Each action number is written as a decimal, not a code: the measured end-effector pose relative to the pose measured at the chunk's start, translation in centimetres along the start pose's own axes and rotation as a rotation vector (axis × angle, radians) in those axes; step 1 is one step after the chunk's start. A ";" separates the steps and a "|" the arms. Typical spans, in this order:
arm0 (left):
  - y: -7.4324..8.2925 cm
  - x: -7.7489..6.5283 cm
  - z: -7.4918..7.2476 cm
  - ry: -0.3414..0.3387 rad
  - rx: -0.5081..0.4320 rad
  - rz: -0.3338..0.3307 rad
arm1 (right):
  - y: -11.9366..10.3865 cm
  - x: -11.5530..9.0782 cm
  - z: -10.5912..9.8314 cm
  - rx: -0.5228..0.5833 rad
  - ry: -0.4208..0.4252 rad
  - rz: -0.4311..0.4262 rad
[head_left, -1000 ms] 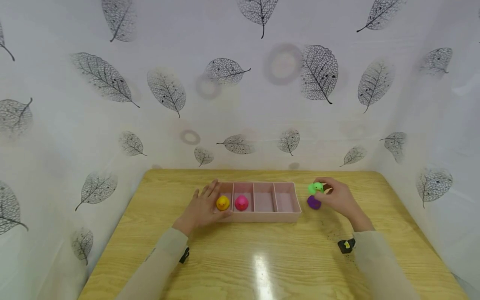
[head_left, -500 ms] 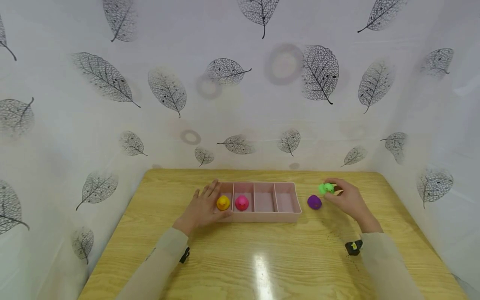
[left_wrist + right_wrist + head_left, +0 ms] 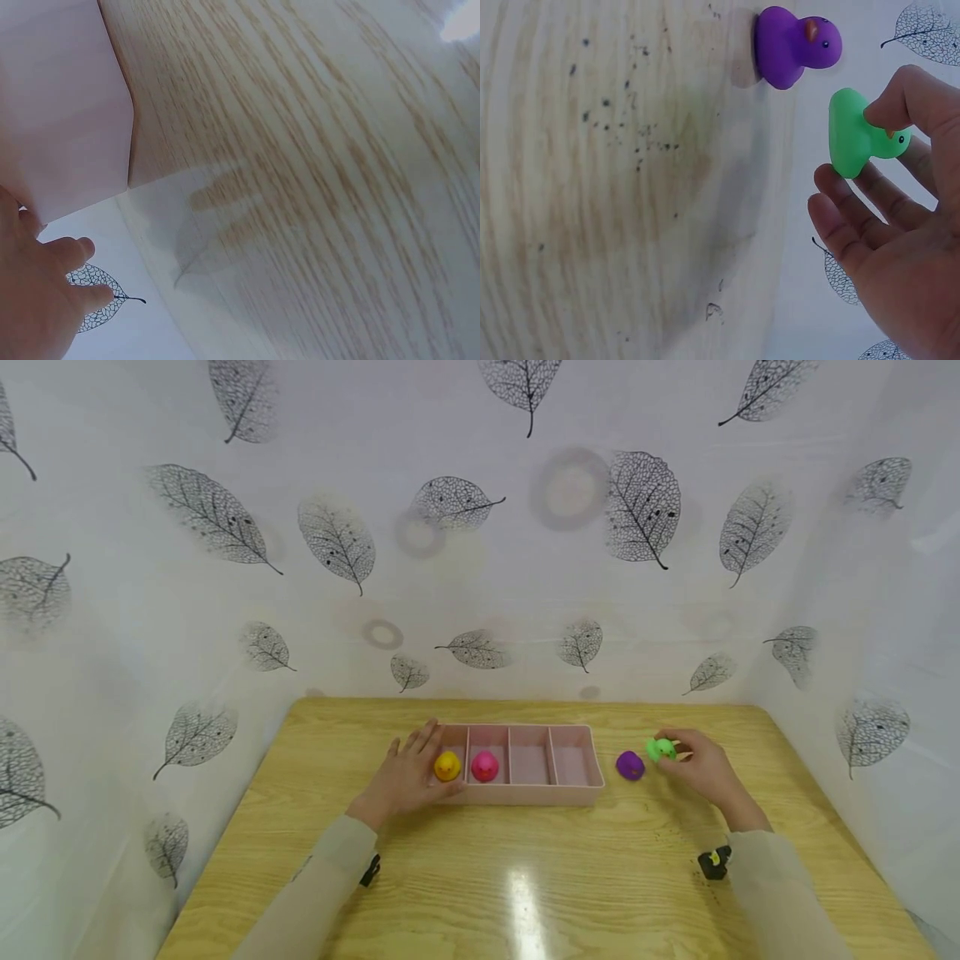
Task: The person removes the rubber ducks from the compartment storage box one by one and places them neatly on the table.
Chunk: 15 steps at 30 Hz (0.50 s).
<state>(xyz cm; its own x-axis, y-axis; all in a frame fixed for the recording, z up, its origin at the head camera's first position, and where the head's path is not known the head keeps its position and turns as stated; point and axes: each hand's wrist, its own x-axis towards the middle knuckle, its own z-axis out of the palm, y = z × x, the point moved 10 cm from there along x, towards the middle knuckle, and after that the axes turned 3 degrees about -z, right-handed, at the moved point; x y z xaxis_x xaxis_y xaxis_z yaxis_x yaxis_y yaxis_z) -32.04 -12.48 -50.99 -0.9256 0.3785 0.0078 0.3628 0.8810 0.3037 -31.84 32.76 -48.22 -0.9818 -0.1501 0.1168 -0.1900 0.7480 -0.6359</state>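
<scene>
My left hand (image 3: 402, 781) holds the left end of a pink divided box (image 3: 517, 794), with the thumb at the front wall and a finger at the back. A yellow rubber duck (image 3: 447, 766) sits in the leftmost compartment, and a pink rubber duck (image 3: 485, 767) in the one beside it. Between thumb and fingers, my right hand (image 3: 703, 766) pinches a green rubber duck (image 3: 847, 131). In the right wrist view its flat base is apart from the table. A purple rubber duck (image 3: 630, 766) stands on the table between the box and that hand.
Both right compartments (image 3: 573, 756) of the box show bare floors. The wooden table (image 3: 465, 877) ends at a white curtain (image 3: 480, 577) printed with leaves, which also hangs along both sides. Small dark specks (image 3: 637, 127) mark the table under the right arm.
My right hand has carried the green rubber duck rightward, away from the purple duck, and lowered it slightly. The purple duck now shows fully. My left hand and the box stay in place.
</scene>
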 end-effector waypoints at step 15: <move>0.1 -0.1 -0.1 -0.003 -0.004 0.009 | 2.0 -0.6 1.1 -0.012 -0.034 0.051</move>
<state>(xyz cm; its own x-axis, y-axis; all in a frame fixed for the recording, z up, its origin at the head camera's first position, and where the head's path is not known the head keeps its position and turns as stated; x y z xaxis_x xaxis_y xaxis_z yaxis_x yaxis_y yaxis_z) -31.88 -12.44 -50.83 -0.9220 0.3870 0.0075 0.3704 0.8765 0.3075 -31.63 33.61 -50.38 -0.9894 -0.1328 0.0583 -0.1395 0.7628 -0.6314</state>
